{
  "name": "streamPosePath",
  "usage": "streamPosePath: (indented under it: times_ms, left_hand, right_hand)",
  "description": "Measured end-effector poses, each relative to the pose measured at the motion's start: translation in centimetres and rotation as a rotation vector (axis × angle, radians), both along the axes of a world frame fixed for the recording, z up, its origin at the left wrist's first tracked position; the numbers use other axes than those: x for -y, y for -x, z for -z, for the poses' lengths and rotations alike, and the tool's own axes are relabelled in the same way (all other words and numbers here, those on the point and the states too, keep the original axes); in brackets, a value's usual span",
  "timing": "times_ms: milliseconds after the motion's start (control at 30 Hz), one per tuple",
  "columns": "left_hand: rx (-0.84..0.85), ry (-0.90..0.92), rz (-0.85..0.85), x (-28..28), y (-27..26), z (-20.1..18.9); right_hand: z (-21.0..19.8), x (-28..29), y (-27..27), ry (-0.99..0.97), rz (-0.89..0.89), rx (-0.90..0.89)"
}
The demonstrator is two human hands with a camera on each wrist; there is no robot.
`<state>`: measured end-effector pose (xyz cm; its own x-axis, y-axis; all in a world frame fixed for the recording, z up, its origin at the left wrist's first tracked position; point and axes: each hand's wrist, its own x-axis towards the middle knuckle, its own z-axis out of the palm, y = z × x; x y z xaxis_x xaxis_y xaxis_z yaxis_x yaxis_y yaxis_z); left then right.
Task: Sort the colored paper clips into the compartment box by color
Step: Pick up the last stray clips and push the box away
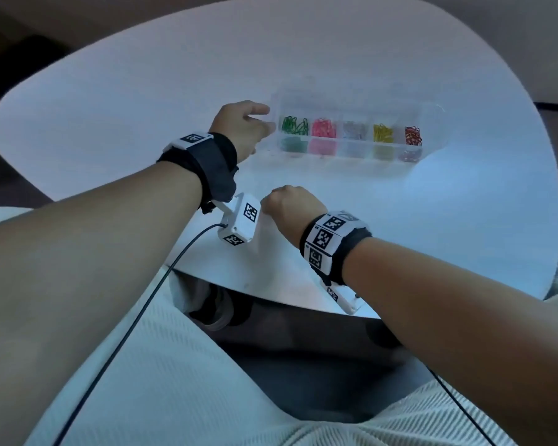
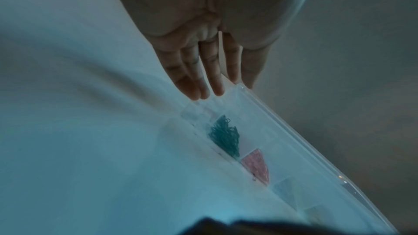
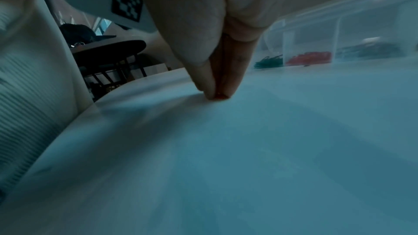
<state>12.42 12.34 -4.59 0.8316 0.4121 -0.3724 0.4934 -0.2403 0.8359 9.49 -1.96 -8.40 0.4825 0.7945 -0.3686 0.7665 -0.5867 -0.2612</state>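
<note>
In the head view we see the clear plastic compartment box (image 1: pixel 351 146) lying right of centre on the rounded white table (image 1: pixel 142 91), its lid tipped open behind it. Its compartments hold, from left to right across the frame, green paper clips (image 1: pixel 294 125), pink paper clips (image 1: pixel 325 127), pale silvery paper clips (image 1: pixel 355 130), yellow paper clips (image 1: pixel 383 132) and red paper clips (image 1: pixel 413 135).

Our left hand (image 1: pixel 242 130) reaches forward from the lower left of the frame to the box's left end, forearm extended and a black strap with a coded tag around the wrist. In the left wrist view its fingers (image 2: pixel 214 78) lie straight and close together, tips at the corner of the box beside the green clips; they curl round nothing.

Our right hand (image 1: pixel 290 206) sits lower in the frame, just below centre, well apart from the box, wrist bent and knuckles up. In the right wrist view its fingers (image 3: pixel 233 63) and thumb point down, pressed together with their tips on the table. A small reddish spot shows between the tips, possibly a clip being pinched, though the blur keeps us from being sure.
</note>
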Motion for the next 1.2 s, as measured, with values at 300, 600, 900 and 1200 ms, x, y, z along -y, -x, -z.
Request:
streamPosePath:
  times_ms: [300, 600, 900, 1200]
  left_hand:
    - [-0.014, -0.051, -0.018, 0.6, -2.5, 0.3]
    - [-0.014, -0.052, -0.051, 1.1, -1.5, 0.2]
    - [-0.006, -0.097, -0.061, 1.6, -0.7, 0.4]
    - [-0.044, -0.102, -0.089, 1.6, -0.4, 0.3]
  right_hand:
    - [-0.7, 9.5, -1.6, 0.03, 0.457, -0.088]
    - [-1.2, 13.6, -2.4, 0.123, 0.682, -0.117]
    - [-1.6, 15.0, -2.7, 0.129, 0.678, -0.221]
    - [-6.2, 15.9, -9.3, -0.437, 0.878, 0.055]
